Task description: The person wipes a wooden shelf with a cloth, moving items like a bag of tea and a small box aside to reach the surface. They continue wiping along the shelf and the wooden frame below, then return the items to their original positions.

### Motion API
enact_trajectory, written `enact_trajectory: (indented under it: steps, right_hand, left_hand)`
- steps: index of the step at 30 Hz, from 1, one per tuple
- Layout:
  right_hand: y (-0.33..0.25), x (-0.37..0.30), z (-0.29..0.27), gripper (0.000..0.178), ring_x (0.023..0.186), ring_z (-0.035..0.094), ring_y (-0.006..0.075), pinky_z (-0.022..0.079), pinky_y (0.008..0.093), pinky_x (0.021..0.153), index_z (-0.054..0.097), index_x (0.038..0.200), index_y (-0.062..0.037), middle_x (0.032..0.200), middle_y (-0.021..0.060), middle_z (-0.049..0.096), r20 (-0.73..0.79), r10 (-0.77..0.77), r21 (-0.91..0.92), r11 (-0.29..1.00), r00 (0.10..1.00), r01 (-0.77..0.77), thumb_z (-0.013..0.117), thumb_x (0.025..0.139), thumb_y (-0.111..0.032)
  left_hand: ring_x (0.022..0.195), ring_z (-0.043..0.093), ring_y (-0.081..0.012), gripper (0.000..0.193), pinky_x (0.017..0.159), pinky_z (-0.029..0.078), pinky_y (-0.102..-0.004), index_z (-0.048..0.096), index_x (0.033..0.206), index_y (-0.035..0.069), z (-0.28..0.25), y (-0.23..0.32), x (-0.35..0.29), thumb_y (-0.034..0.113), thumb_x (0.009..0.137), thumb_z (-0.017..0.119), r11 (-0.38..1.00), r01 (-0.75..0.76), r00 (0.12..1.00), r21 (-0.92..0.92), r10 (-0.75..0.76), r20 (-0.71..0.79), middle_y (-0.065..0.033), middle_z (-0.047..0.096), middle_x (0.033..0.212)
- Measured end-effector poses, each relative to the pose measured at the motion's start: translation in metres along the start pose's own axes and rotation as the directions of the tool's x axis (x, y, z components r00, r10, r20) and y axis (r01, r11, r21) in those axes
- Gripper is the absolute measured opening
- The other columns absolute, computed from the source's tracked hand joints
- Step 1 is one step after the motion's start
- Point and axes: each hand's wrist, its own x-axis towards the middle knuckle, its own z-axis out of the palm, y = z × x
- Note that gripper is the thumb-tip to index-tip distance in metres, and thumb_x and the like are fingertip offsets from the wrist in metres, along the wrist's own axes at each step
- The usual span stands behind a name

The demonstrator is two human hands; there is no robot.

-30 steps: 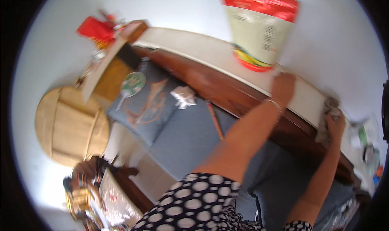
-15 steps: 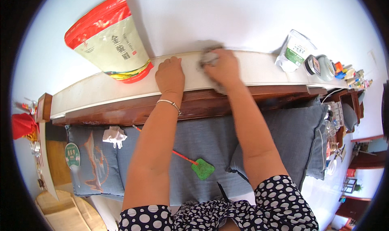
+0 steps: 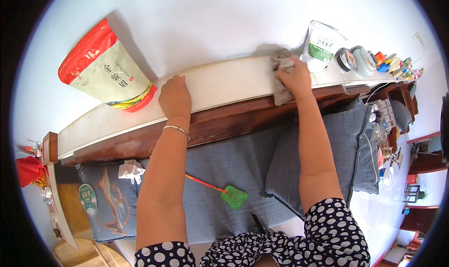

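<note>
My right hand (image 3: 297, 77) grips a grey-brown cloth (image 3: 282, 94), bunched up and pressed onto the white ledge (image 3: 229, 82) along the wall. Just right of that hand stands a white pouch with a green label (image 3: 320, 47). Farther left, my left hand (image 3: 175, 96) rests on the ledge in a loose fist, a bracelet at its wrist, with no object showing in it. Beside it stands a big red and cream pouch (image 3: 110, 70), upright and leaning against the wall.
A dark wooden rail (image 3: 224, 117) runs below the ledge. Under my arms is a grey sofa seat (image 3: 210, 150) with a green fly swatter (image 3: 234, 197), a crumpled white tissue (image 3: 131, 170) and a grey cushion (image 3: 311, 159). Jars (image 3: 364, 61) and small colourful items line the ledge's right end.
My right hand has slid the cloth rightward along the ledge, close to the white pouch. My left hand remains in a fist on the ledge. The whole view has shifted slightly.
</note>
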Motion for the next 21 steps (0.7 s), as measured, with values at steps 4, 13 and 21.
enact_trajectory:
  steps: [4, 13, 21]
  right_hand:
    - [0.004, -0.028, 0.007, 0.045, 0.102, 0.054, 0.0333, 0.043, 0.0422, 0.090, 0.060, 0.108, -0.0055, 0.107, 0.0141, 0.061, -0.302, -0.160, -0.113, 0.985, 0.940, 0.131, 0.074, 0.066, -0.017]
    - [-0.009, -0.003, 0.012, 0.044, 0.101, 0.056, 0.0348, 0.047, 0.0443, 0.087, 0.064, 0.105, -0.0039, 0.107, 0.0155, 0.063, -0.125, 0.000, -0.134, 0.991, 0.992, -0.017, 0.075, 0.067, -0.025]
    - [-0.110, -0.047, 0.060, 0.043, 0.095, 0.055, 0.0329, 0.046, 0.0408, 0.086, 0.062, 0.098, -0.0072, 0.099, 0.0107, 0.062, -0.032, -0.323, 0.200, 0.925, 0.946, 0.323, 0.077, 0.057, -0.014]
  left_hand:
    - [0.080, 0.061, -0.0307, 0.028, 0.064, 0.049, -0.0447, 0.055, 0.082, 0.007, 0.003, -0.003, -0.001, 0.030, 0.096, 0.046, 0.999, 0.008, 1.000, -0.052, -0.008, -0.003, -0.0108, 0.062, 0.081]
    - [0.079, 0.061, -0.0266, 0.025, 0.064, 0.051, -0.0404, 0.056, 0.081, 0.009, 0.005, 0.001, -0.002, 0.029, 0.094, 0.050, 1.000, -0.012, 0.999, -0.022, 0.011, -0.039, -0.0068, 0.061, 0.079]
    - [0.078, 0.060, -0.0282, 0.027, 0.065, 0.050, -0.0414, 0.055, 0.081, 0.008, 0.008, -0.005, 0.000, 0.029, 0.096, 0.047, 0.999, -0.033, 0.999, -0.005, 0.032, -0.043, -0.0086, 0.060, 0.080]
